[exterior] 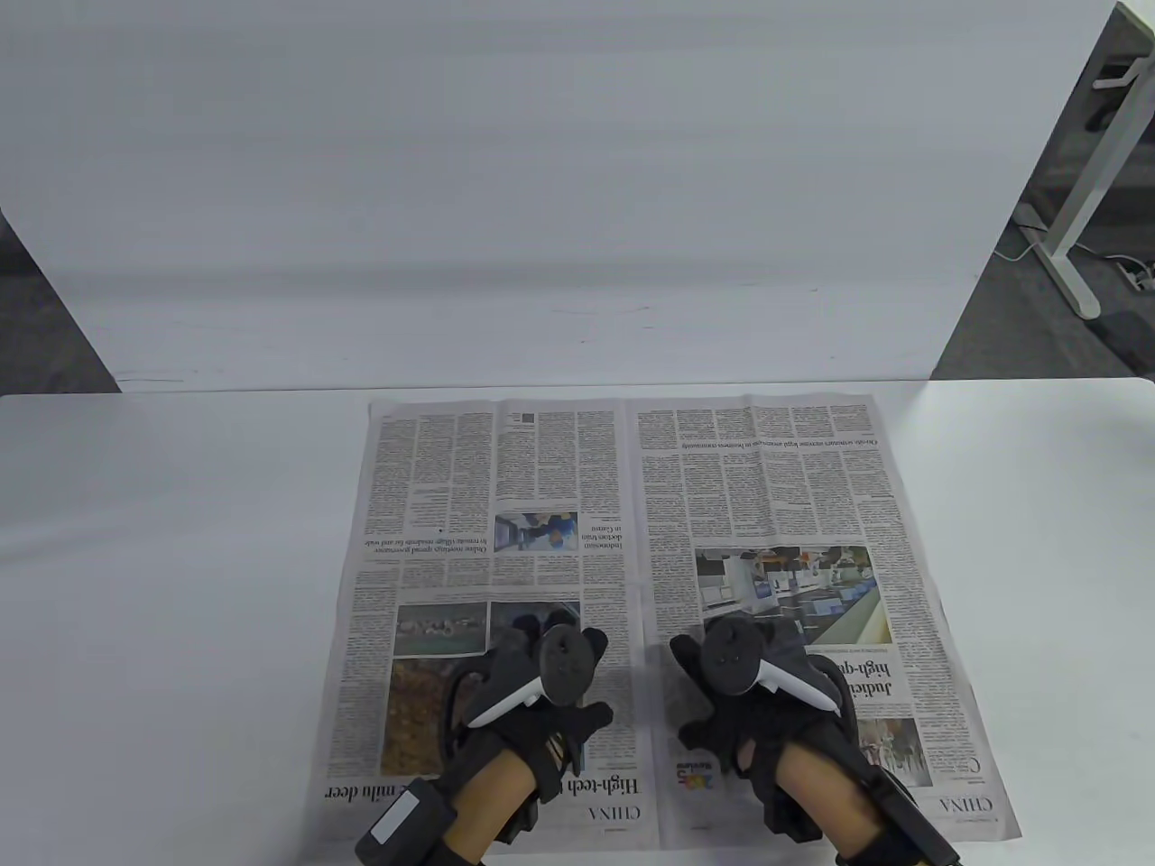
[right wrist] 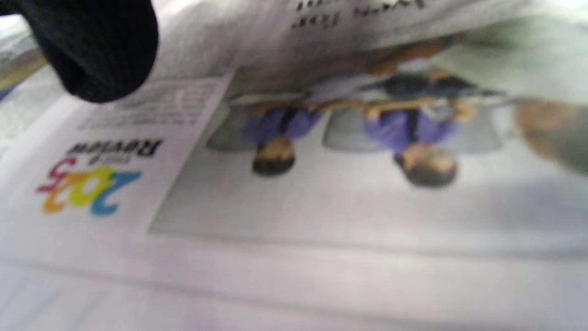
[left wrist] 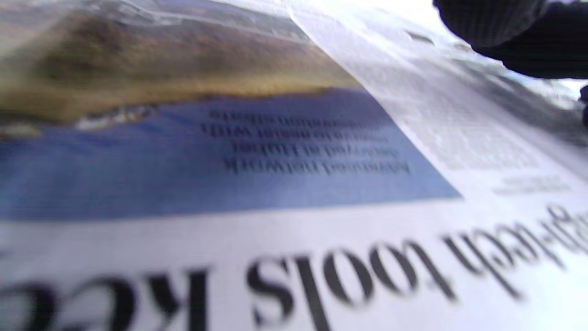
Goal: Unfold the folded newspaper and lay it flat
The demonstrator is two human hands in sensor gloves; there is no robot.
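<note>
While the newspaper [exterior: 650, 613] lies opened out as a two-page spread on the white bench [exterior: 162, 577], print upside down to the camera, its centre fold runs from the far edge to the near edge between the two hands. Left hand [exterior: 541, 686] rests palm-down on the left page just beside the fold, over the lower photo; right hand [exterior: 749, 686] rests palm-down on the right page just across the fold, near the large headline. From the table view both hands look spread flat against the paper, but the trackers cover most of the fingers, so how far they are opened cannot be told; no pinch on the sheet is visible. Left wrist view adds what the overhead misses: a blue caption block, a brown photo and a bold headline close up, with a dark fingertip [left wrist: 510, 32] at the top right corner above the paper. Right wrist view shows one gloved fingertip [right wrist: 98, 46] low over the page, a coloured "2023" logo [right wrist: 87, 188] and a photo of two people [right wrist: 349, 142]; the sheet bulges slightly upward there. White backboard [exterior: 541, 198] stands behind the bench.
</note>
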